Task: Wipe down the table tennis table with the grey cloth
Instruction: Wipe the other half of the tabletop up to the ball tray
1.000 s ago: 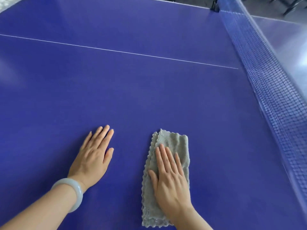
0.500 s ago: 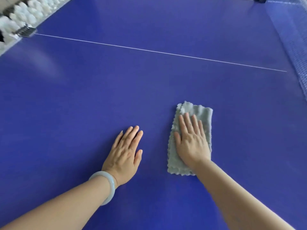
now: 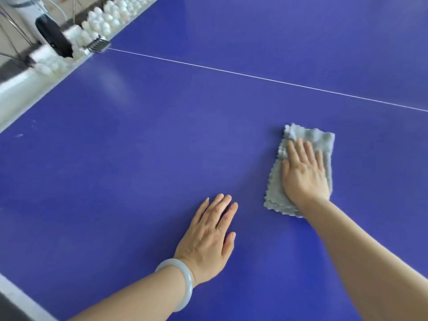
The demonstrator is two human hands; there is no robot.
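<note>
The folded grey cloth (image 3: 276, 189) lies on the blue table tennis table (image 3: 139, 158), right of centre. My right hand (image 3: 303, 172) presses flat on top of it, fingers spread and pointing away from me, covering most of its middle. My left hand (image 3: 208, 237) rests palm down on the bare table surface, nearer to me and to the left of the cloth, holding nothing. A pale bangle (image 3: 183, 281) sits on the left wrist.
A thin white centre line (image 3: 254, 76) crosses the table beyond the cloth. Along the table's white left edge (image 3: 23, 96) runs a trough with several white balls (image 3: 108, 17) and a black device (image 3: 54, 39). The near edge (image 3: 14, 295) shows at bottom left.
My right hand has slid the cloth away from me across the table. The view has swung left, so the net has left the frame and the ball trough has come in.
</note>
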